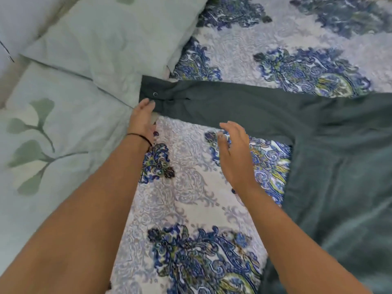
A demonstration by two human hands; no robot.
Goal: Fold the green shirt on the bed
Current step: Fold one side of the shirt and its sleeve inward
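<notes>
The dark green shirt [331, 166] lies flat on the bed, its body at the right and one long sleeve [233, 102] stretched out to the left, ending in a cuff with a snap button. My left hand [142, 119] rests at the cuff's lower corner, its fingertips on the cloth; whether it pinches the cuff I cannot tell. My right hand [233, 149] hovers with fingers spread just below the sleeve's lower edge, over the bedspread, holding nothing.
A white bedspread [186, 198] with blue paisley print covers the bed. Two pale green pillows [106, 39] with a leaf print lie at the left and upper left, the upper one touching the cuff's end.
</notes>
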